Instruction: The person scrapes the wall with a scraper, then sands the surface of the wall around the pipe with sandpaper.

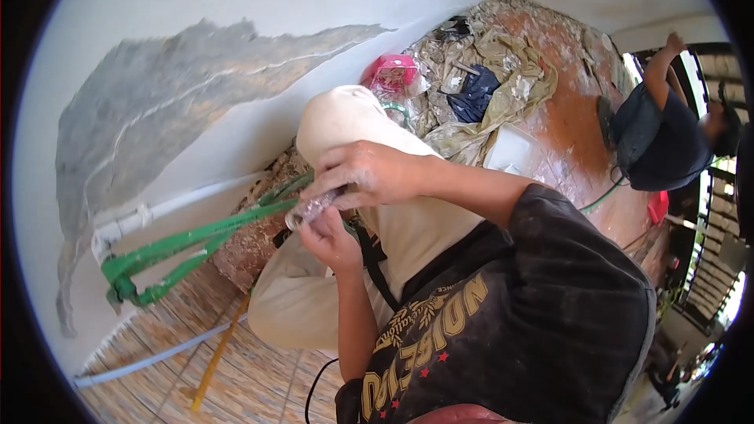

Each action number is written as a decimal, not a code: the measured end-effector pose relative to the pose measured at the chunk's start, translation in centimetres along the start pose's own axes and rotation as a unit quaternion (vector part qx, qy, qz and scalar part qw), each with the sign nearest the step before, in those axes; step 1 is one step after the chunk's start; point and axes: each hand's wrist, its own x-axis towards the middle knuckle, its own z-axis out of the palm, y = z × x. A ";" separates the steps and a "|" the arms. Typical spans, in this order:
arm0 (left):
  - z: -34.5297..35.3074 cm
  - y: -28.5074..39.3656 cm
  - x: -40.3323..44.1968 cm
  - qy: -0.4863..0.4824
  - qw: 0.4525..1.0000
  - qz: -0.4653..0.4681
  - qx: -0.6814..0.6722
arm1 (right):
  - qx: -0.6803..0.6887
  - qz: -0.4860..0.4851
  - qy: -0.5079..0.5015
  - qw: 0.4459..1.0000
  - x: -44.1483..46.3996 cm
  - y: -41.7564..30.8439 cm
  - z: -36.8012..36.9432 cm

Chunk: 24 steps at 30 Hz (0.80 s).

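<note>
Between my two hands is a short, dusty cylinder (309,210) with a shiny, purplish, see-through surface and a round ring-like end. My right hand (360,174) wraps its fingers over the upper part of it. From below, my left hand (334,245) pinches it close to the round end. Both hands are closed and whitened with dust. Just beyond them, a green metal frame (200,237) with long bars slants down to the left, its near end partly hidden by my hands and leg. My knees in pale trousers (334,114) are bent around the work.
A white pipe (188,200) runs along the wall beneath a rough grey patch (169,98). Plastic sheeting (514,102), a black bag (475,94) and a pink container (390,72) lie on the littered floor. A yellow bar (216,357) rests on tiles. Another person (660,137) is at the right.
</note>
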 end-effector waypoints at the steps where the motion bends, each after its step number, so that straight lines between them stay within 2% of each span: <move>1: 0.7 0.1 -0.1 -0.005 1.000 0.010 0.026 | 0.039 0.002 -0.037 0.999 -0.3 0.2 -0.8; 2: 1.5 0.4 -0.5 -0.016 0.999 0.011 0.030 | 0.080 0.001 -0.073 0.994 -0.5 0.4 -1.8; 4: 5.1 4.0 0.2 0.067 0.987 -0.116 -0.088 | 0.120 -0.027 -0.054 0.991 -0.8 1.3 -5.0; 5: 6.3 4.4 0.6 0.036 0.991 -0.102 -0.073 | 0.311 0.109 -0.070 0.941 -1.3 2.4 -7.0; 6: 6.9 3.8 1.2 0.025 0.992 -0.101 -0.068 | 0.488 0.236 -0.084 0.836 -2.0 3.9 -9.1; 7: 7.4 2.9 1.5 -0.034 0.998 -0.043 -0.037 | 0.524 0.295 -0.071 0.796 -3.2 7.7 -11.0; 8: 8.0 2.2 1.8 -0.094 0.995 0.015 -0.004 | 0.545 0.340 0.027 0.766 -5.3 12.3 -11.4; 9: 9.2 2.5 1.9 -0.064 0.994 0.011 0.089 | 0.423 0.389 0.139 0.806 -7.6 18.1 -10.9; 10: 10.1 1.9 1.7 -0.074 0.993 0.015 0.093 | 0.308 0.476 0.248 0.785 -9.7 22.8 -11.0; 11: 10.7 1.3 1.4 -0.035 0.995 0.021 0.092 | 0.079 0.563 0.295 0.768 -14.2 31.0 -9.9; 12: 10.9 0.7 1.3 0.006 0.996 0.023 0.092 | -0.135 0.570 0.276 0.762 -17.2 34.6 -10.5; 13: 10.6 0.4 1.4 -0.001 0.995 0.021 0.099 | -0.192 0.574 0.300 0.738 -20.8 38.9 -10.6; 15: 10.0 0.0 1.6 -0.122 0.958 0.134 0.224 | -0.263 0.629 0.257 0.685 -26.4 43.4 -11.1; 17: 10.7 -0.1 1.8 -0.105 0.949 0.150 0.256 | -0.311 0.665 0.193 0.651 -28.3 44.2 -11.9; 22: 11.6 -1.0 1.4 -0.037 0.931 0.201 0.301 | -0.286 0.680 0.152 0.658 -29.2 44.5 -12.7; 24: 11.5 -1.0 1.5 -0.041 0.929 0.218 0.297 | -0.385 0.643 0.137 0.648 -30.0 44.3 -12.5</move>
